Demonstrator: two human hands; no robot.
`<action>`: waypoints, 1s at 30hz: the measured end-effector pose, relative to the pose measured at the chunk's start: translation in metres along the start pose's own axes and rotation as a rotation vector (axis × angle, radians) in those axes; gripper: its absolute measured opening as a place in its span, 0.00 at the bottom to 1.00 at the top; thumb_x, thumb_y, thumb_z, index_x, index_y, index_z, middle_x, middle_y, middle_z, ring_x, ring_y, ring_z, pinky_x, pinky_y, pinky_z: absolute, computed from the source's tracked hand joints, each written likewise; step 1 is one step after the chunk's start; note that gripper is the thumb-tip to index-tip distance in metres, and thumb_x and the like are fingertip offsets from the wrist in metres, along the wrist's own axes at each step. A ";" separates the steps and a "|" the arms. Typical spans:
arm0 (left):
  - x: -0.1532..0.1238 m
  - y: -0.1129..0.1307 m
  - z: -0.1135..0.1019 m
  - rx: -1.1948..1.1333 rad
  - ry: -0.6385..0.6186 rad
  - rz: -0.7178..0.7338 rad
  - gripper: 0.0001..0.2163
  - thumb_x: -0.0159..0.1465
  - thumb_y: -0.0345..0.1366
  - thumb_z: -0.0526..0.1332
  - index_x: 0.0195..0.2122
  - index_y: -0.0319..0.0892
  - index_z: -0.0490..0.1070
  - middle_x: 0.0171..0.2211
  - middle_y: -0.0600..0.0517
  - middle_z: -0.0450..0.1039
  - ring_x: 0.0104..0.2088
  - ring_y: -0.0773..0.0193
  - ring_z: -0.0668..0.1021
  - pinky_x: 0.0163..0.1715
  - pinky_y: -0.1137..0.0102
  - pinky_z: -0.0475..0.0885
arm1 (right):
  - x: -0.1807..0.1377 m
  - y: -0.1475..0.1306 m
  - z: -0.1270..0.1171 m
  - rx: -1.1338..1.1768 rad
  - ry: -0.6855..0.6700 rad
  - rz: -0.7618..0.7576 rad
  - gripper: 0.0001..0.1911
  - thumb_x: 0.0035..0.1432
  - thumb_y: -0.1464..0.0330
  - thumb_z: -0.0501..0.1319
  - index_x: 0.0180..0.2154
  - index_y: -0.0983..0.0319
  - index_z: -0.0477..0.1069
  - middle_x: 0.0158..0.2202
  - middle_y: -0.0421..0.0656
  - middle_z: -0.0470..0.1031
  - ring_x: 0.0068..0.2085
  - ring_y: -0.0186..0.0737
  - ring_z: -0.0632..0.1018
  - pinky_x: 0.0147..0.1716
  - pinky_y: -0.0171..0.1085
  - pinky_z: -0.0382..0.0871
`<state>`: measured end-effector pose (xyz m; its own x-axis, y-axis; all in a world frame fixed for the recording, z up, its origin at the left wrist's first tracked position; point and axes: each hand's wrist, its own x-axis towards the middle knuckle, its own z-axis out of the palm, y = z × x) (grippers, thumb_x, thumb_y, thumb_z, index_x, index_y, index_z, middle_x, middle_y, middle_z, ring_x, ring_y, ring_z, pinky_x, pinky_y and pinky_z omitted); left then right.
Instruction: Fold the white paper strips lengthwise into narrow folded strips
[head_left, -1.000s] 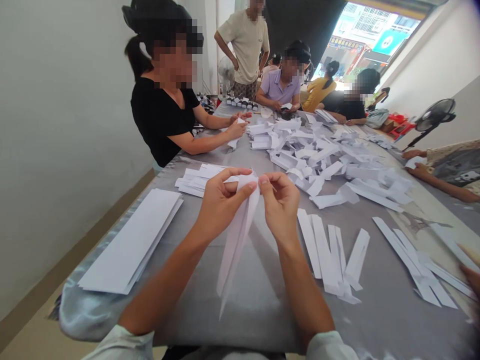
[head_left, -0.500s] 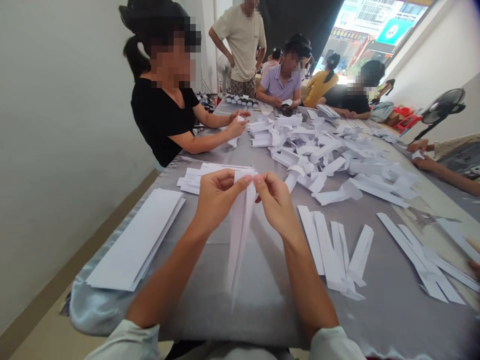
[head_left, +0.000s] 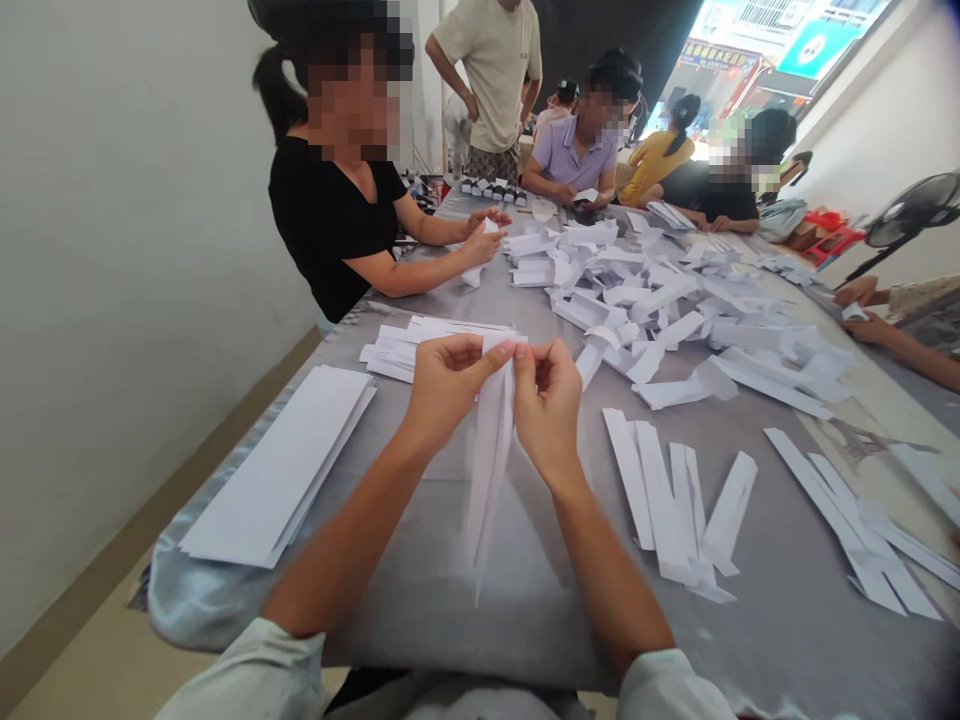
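Observation:
A folded white paper strip [head_left: 491, 450] hangs lengthwise toward me above the grey cloth, its far end pinched by both hands. My left hand [head_left: 454, 385] is closed on the left side of that end, thumb on top and fingers beneath. My right hand [head_left: 547, 405] is closed on the right side, its thumb tip beside the left thumb. Creases run along the strip, and its near end tapers to a point. Just beyond my left hand lies a pile of flat folded paper strips [head_left: 397, 350].
A stack of white paper sheets [head_left: 277, 465] lies at the left. Folded strips [head_left: 660, 500] rest at the right, and a large heap of folded paper pieces [head_left: 637, 290] spreads behind. Several people sit around the table [head_left: 555, 620]; a person in black [head_left: 330, 220] handles paper nearby.
My right hand has shifted slightly, its fingers curling in closer to the strip's far end. Both hands still pinch the paper. The whole view has shifted a little.

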<state>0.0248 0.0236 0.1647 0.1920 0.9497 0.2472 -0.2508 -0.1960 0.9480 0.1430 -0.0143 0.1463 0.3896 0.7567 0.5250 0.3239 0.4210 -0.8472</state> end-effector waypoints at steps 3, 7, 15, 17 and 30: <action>0.002 -0.002 0.000 -0.028 -0.012 -0.045 0.18 0.58 0.50 0.79 0.27 0.39 0.81 0.26 0.52 0.76 0.28 0.67 0.75 0.28 0.72 0.69 | 0.000 0.006 0.003 -0.032 0.007 -0.020 0.17 0.76 0.58 0.60 0.33 0.58 0.65 0.29 0.35 0.67 0.30 0.35 0.68 0.32 0.38 0.61; 0.005 -0.005 -0.002 -0.049 -0.003 -0.046 0.20 0.57 0.52 0.79 0.29 0.39 0.81 0.27 0.51 0.78 0.29 0.64 0.77 0.29 0.71 0.72 | 0.003 0.006 0.001 0.043 -0.057 0.041 0.17 0.75 0.56 0.59 0.34 0.58 0.67 0.28 0.35 0.66 0.29 0.35 0.67 0.30 0.37 0.59; 0.007 -0.007 -0.003 -0.113 0.062 -0.088 0.20 0.57 0.53 0.78 0.28 0.40 0.79 0.25 0.52 0.77 0.24 0.67 0.75 0.25 0.71 0.72 | 0.010 0.005 -0.010 0.010 -0.223 0.038 0.25 0.75 0.53 0.59 0.27 0.58 0.61 0.25 0.35 0.60 0.27 0.34 0.62 0.29 0.38 0.55; 0.007 -0.008 -0.002 -0.116 0.070 -0.094 0.21 0.57 0.53 0.78 0.26 0.40 0.77 0.24 0.52 0.75 0.23 0.68 0.74 0.23 0.71 0.70 | 0.010 0.008 -0.010 -0.043 -0.196 -0.022 0.23 0.76 0.56 0.59 0.28 0.58 0.61 0.25 0.34 0.61 0.27 0.34 0.62 0.29 0.38 0.56; 0.007 -0.015 0.001 -0.026 0.079 0.036 0.24 0.59 0.56 0.77 0.23 0.41 0.74 0.23 0.53 0.73 0.23 0.68 0.72 0.21 0.71 0.64 | 0.017 0.008 -0.023 -0.140 -0.379 -0.043 0.26 0.78 0.51 0.55 0.29 0.58 0.63 0.25 0.36 0.63 0.27 0.35 0.64 0.29 0.38 0.56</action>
<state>0.0305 0.0332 0.1519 0.1070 0.9586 0.2638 -0.2813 -0.2253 0.9328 0.1720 -0.0096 0.1500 0.0367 0.8818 0.4702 0.4573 0.4036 -0.7925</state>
